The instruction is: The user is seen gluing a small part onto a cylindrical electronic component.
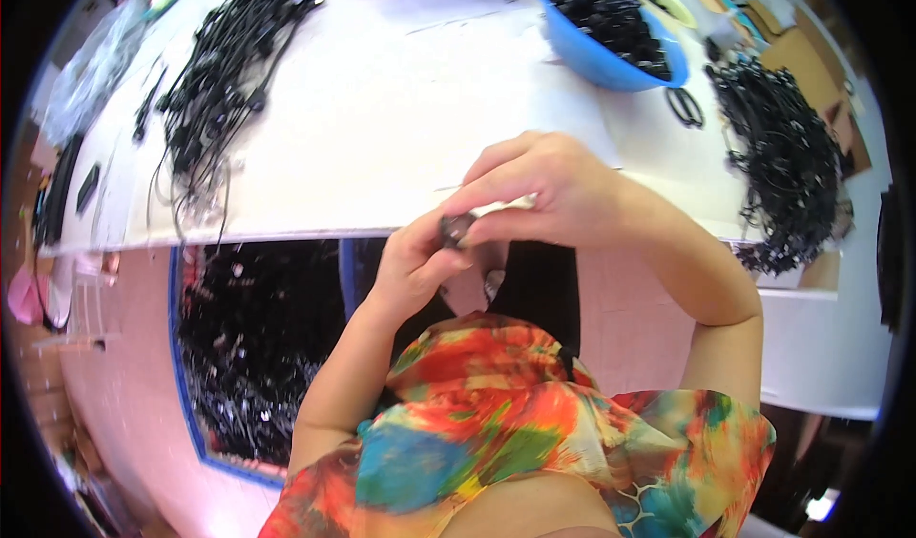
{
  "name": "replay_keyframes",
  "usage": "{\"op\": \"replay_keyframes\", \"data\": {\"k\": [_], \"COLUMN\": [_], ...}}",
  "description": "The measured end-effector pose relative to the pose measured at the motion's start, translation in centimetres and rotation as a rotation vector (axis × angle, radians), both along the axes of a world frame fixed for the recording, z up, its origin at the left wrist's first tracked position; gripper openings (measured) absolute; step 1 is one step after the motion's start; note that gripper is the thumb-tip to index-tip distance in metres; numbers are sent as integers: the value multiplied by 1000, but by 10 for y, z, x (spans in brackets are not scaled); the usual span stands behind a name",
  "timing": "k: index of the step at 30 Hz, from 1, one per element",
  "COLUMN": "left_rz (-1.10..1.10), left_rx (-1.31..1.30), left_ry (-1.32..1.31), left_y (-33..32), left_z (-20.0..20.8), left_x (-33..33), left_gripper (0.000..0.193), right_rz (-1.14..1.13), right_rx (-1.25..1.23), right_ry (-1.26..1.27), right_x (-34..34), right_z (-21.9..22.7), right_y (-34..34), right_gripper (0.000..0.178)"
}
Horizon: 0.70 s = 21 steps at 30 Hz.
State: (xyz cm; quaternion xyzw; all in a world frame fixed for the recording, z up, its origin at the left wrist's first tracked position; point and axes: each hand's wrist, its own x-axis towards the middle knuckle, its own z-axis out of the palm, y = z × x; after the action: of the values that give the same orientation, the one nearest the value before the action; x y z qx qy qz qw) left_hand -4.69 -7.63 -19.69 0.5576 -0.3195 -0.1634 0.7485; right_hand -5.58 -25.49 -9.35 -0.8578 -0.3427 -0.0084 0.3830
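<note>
My left hand (408, 269) and my right hand (563, 190) meet just in front of the table's near edge. Between their fingertips is a small dark, roundish part (456, 230), too small and partly covered to name. The left fingers and thumb pinch it from the left. From the right, my right thumb and forefinger close on it, with the hand arched above. Nearest to the hands is the white tabletop (382, 156).
Black cables (224, 75) lie bundled at the left, and another heap of black cables (787, 156) at the right. A blue basin (611, 72) holds black parts, with black-handled scissors (684, 107) beside it. Below the table, a blue-rimmed crate (178, 347) holds many dark pieces.
</note>
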Motion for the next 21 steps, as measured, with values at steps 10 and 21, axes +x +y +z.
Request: {"op": "replay_keyframes", "data": {"k": [10, 21], "left_rz": [-99, -64], "left_rx": [-37, 24], "left_ry": [137, 306], "left_y": [9, 16], "left_z": [-1, 8], "left_x": [-5, 0], "left_gripper": [30, 29], "right_rz": [-1006, -876], "right_rx": [-385, -176], "right_ry": [-140, -243], "right_x": [94, 112], "right_z": [13, -3], "right_y": [-188, -183], "right_gripper": [36, 39]}}
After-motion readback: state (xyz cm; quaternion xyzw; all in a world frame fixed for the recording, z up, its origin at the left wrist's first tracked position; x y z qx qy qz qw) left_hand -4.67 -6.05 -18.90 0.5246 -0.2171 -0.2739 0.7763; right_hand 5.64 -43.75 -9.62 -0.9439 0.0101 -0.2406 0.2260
